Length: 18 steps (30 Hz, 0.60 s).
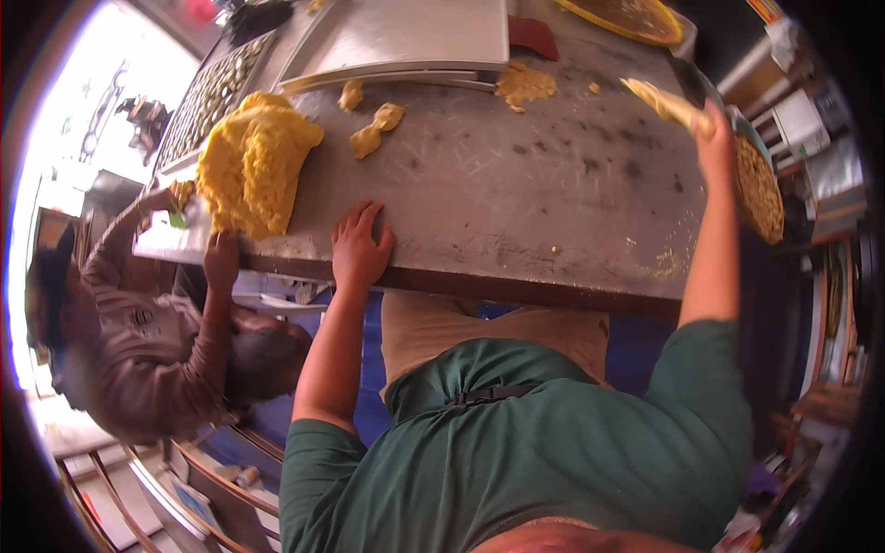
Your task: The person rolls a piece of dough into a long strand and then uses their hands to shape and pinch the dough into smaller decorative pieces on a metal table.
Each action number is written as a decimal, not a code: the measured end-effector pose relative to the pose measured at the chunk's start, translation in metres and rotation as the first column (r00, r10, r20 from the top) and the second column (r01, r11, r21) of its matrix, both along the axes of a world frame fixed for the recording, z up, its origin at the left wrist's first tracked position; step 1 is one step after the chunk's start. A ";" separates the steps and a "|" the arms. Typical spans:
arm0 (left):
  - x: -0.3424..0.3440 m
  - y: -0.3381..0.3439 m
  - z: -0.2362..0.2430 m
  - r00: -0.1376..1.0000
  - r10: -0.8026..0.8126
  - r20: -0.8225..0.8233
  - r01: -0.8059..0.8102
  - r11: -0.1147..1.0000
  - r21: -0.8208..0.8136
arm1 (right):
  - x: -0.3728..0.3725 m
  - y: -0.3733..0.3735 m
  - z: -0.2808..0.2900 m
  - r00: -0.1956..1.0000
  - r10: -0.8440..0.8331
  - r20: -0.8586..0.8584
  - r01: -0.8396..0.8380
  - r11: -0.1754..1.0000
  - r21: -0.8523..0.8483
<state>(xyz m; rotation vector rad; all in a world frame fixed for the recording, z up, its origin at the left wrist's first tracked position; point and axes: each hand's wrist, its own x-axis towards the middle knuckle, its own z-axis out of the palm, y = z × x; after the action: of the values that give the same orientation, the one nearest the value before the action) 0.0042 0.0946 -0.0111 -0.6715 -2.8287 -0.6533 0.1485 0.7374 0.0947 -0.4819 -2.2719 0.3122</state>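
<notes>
While holding one end of a long, pale yellow piece [662, 100] in the curled fingers of the right hand [713, 147] at two o'clock, rests the left hand [360, 249] at ten. Right fingers: wrapped around the near end, perhaps to leave the tip sticking out free. Cannot tell if dough all through or a tool with dough on it. Left fingers: a little spread, flat by the edge of the counter [479, 212], with nothing in hold, maybe just for leaning.

Past the left hand, at eleven, a small lump of dough [376, 132]. At ten, a big heap of yellow dough [253, 166], probably put there to be easy to reach. Just below the heap, a co-worker's hand [221, 263]. Behind the heap, a tray of small pieces [217, 97], in rows, maybe to fit many.

At twelve, a pale metal tray [396, 41], far back, perhaps to leave room in front. Near three, beyond the right hand, crumbly tan stuff [761, 189].
</notes>
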 end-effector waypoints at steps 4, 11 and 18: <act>-0.004 0.018 -0.001 0.999 -0.034 0.009 0.033 0.998 0.055 | 0.023 -0.010 -0.106 0.575 -0.476 0.665 0.515 0.843 0.158; -0.006 0.008 0.008 0.999 -0.036 0.025 0.035 0.999 0.010 | -0.055 0.004 -0.080 0.348 -0.297 0.889 0.615 0.788 0.023; -0.007 0.008 0.005 0.998 -0.059 0.036 0.057 0.997 0.054 | -0.037 -0.013 -0.101 0.286 -0.470 0.835 0.626 0.751 0.209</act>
<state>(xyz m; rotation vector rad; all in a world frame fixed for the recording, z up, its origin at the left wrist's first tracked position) -0.0033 0.1030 -0.0060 -0.7423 -2.8241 -0.7561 0.1110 0.7245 -0.0066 -1.8433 -2.7796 -0.1915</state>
